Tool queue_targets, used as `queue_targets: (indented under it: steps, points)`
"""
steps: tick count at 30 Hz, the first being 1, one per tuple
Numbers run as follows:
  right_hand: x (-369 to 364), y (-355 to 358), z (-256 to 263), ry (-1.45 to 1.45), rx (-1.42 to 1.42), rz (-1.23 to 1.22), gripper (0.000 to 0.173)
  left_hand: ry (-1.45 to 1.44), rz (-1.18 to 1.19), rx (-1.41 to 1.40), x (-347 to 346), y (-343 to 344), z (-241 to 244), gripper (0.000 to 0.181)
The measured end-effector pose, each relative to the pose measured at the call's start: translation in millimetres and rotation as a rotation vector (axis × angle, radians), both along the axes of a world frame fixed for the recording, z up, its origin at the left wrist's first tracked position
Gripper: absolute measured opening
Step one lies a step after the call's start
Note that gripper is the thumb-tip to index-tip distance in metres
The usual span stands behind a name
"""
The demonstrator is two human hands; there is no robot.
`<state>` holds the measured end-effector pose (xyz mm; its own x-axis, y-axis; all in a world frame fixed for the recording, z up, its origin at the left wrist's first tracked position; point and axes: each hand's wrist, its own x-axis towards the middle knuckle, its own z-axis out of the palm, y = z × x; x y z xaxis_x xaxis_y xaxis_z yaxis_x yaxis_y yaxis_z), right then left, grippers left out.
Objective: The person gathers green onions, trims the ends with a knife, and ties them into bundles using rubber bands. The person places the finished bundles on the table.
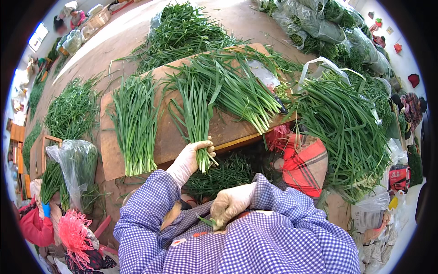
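Note:
My left hand [186,161], in a pale glove, grips a bunch of garlic chives [196,113] near its pale stem ends, at the front edge of the wooden board [171,144]. The bunch's leaves spread away from me over the board. Low over my lap, my gloved right hand [232,203] is curled, with a small scrap of green leaf [206,221] at its fingertips. One neat chive bundle [137,126] lies on the board's left side. A larger pile [236,92] lies to the right, beside a dark-handled knife [281,105].
A big heap of chives [342,133] stands close on my right, behind a red plaid cloth [304,164]. Cut leaves [229,174] fill the space below the board. Another heap [184,30] lies beyond it. At lower left are pink plastic strings [73,233] and a person's red sleeve [36,227].

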<state>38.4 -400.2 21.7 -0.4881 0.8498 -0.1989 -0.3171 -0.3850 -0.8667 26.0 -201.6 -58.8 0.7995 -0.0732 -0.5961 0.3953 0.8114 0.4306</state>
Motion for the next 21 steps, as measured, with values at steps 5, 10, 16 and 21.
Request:
queue_targets:
  steps: [5,10,16,21]
  points:
    - [48,10,-17,-1.514,-0.025,-0.624,0.046,-0.003,0.108,0.111,-4,-4,1,0.029]
    - [47,41,-66,-0.971,-0.233,-0.902,0.039,0.043,0.153,0.185,-1,-16,-7,0.022]
    - [26,42,-50,-1.052,0.115,-0.646,0.016,0.153,0.12,0.29,-9,-14,-14,0.025]
    - [-10,23,-2,-0.245,0.07,0.105,0.024,0.059,0.058,0.16,-1,-4,-21,0.025]
